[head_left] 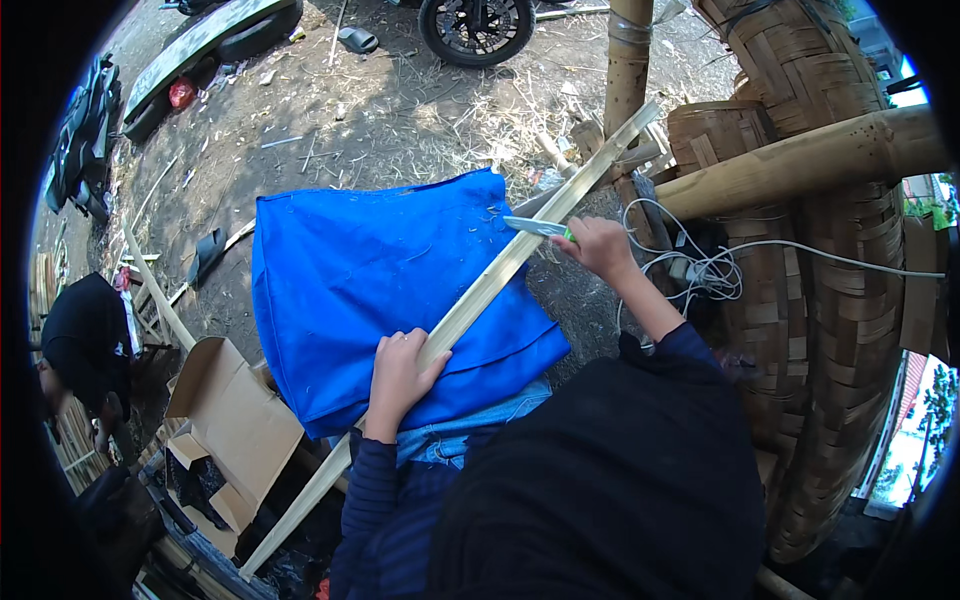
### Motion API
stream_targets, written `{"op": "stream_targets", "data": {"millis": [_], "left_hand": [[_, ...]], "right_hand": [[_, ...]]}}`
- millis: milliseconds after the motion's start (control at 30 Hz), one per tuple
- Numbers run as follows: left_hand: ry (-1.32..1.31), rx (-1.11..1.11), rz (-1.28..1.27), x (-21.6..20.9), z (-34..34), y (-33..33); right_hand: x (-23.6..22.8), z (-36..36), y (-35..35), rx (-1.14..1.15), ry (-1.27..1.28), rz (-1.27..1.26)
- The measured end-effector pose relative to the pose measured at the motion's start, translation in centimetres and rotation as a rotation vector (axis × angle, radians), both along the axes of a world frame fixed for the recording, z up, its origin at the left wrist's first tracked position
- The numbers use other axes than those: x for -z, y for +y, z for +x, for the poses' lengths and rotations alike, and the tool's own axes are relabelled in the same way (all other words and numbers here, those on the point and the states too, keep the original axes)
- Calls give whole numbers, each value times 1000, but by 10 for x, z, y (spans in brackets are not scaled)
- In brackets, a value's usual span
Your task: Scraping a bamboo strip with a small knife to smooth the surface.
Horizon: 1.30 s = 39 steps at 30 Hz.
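A long, pale bamboo strip (490,283) lies slantwise across my lap, its far end up to the right and its near end down to the left. My left hand (405,373) is wrapped round its lower middle. In my right hand (600,247) is a knife (537,226) with a green handle, mostly hidden by the fingers. The blade points left and crosses the strip near its upper half; whether it bites into the wood I cannot tell. A blue cloth (370,270) covers my lap under the strip, with small shavings on it.
An opened cardboard box (240,425) stands at my left. Beyond it another person (85,350) in dark clothes bends over. On the right are a bamboo pole (800,160), woven bamboo panels (830,380) and a coiled white cable (708,275). A motorcycle wheel (476,25) stands at the far side.
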State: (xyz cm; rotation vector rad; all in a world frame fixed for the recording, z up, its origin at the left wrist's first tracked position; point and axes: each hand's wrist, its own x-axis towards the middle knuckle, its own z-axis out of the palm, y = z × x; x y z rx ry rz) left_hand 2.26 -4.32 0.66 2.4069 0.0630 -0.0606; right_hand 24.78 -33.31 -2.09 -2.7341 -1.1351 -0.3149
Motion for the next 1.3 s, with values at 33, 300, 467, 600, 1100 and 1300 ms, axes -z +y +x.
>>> {"op": "stream_targets", "data": {"millis": [33, 300, 467, 600, 1100, 1300], "left_hand": [[1, 2, 2, 0, -2, 0], [-4, -16, -15, -1, 0, 0], [8, 7, -25, 1, 0, 0], [-15, -8, -11, 0, 2, -3], [-3, 2, 12, -1, 1, -4], [12, 14, 6, -2, 0, -4]], "right_hand": [[2, 16, -15, 274, 72, 5], [4, 25, -29, 142, 111, -8], [6, -3, -17, 40, 24, -2], [6, 26, -35, 356, 68, -122], [4, 29, -40, 318, -45, -58], [-1, 6, -22, 116, 17, 5]]}}
